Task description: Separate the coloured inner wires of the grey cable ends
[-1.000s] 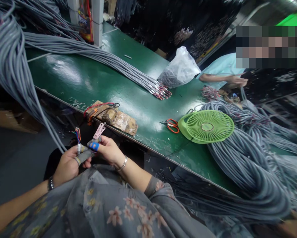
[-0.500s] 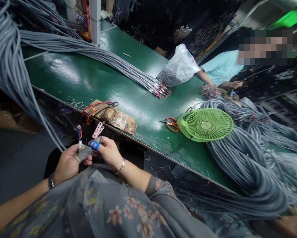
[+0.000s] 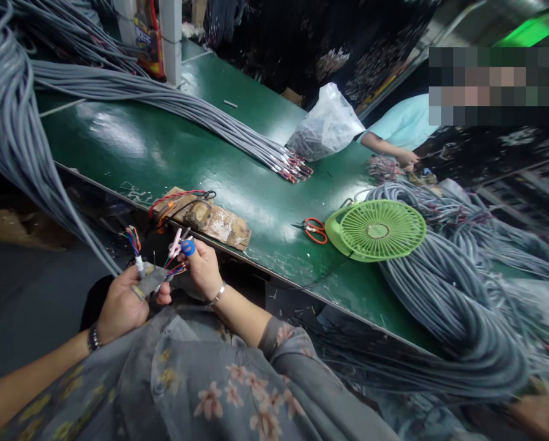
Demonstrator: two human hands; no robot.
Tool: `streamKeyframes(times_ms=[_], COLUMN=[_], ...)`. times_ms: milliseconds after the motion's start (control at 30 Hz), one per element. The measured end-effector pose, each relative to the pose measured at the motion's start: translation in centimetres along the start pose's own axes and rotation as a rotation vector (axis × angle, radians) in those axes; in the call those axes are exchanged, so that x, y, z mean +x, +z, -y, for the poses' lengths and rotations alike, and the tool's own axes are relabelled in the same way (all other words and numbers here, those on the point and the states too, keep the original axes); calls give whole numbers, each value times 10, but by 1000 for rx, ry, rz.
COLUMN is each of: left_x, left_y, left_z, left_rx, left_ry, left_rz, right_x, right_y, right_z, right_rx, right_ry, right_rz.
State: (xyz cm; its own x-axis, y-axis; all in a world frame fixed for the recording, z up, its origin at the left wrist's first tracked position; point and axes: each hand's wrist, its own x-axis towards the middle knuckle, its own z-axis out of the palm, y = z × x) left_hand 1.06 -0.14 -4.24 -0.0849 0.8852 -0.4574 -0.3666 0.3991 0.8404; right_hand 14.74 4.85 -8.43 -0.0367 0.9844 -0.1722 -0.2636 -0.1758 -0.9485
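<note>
My left hand, with tape round its thumb, is closed on a grey cable whose bare coloured wires fan out above the fist. A second spray of coloured wires sticks out past my left thumb, towards the other hand. My right hand pinches a small pink clip-like tool between thumb and finger; the thumb wears a blue band. Its tip is close to those wires, and whether it touches them I cannot tell. Fingers hide part of both cable ends.
A taped wooden block with red and black leads lies at the edge of the green table. Beyond are orange-handled scissors, a green fan, grey cable bundles and a plastic bag. A co-worker's arm reaches over the far side.
My right hand has drawn slightly away from my left, exposing the coloured wires between them. The pink tool has tilted and lowered. The co-worker's hand has moved left.
</note>
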Motion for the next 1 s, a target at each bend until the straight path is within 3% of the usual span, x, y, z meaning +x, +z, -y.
streamKeyframes(times_ms=[100, 233, 400, 567, 800, 1000], left_x=[1, 1, 1, 0, 2, 5], left_y=[2, 4, 10, 9, -10, -18], left_z=[-2, -4, -8, -8, 4, 5], left_rx=[1, 4, 24, 43, 163, 365], left_ry=[-5, -33, -43, -63, 8, 107], left_rz=[-10, 0, -1, 3, 52, 217], right_x=[2, 7, 9, 8, -9, -20], right_y=[0, 5, 13, 11, -11, -11], right_z=[-1, 0, 4, 2, -3, 1], right_rx=[1, 260, 424, 398, 321, 146], right_ry=[-39, 148, 248, 287, 322, 247], right_rz=[-30, 106, 41, 79, 353, 324])
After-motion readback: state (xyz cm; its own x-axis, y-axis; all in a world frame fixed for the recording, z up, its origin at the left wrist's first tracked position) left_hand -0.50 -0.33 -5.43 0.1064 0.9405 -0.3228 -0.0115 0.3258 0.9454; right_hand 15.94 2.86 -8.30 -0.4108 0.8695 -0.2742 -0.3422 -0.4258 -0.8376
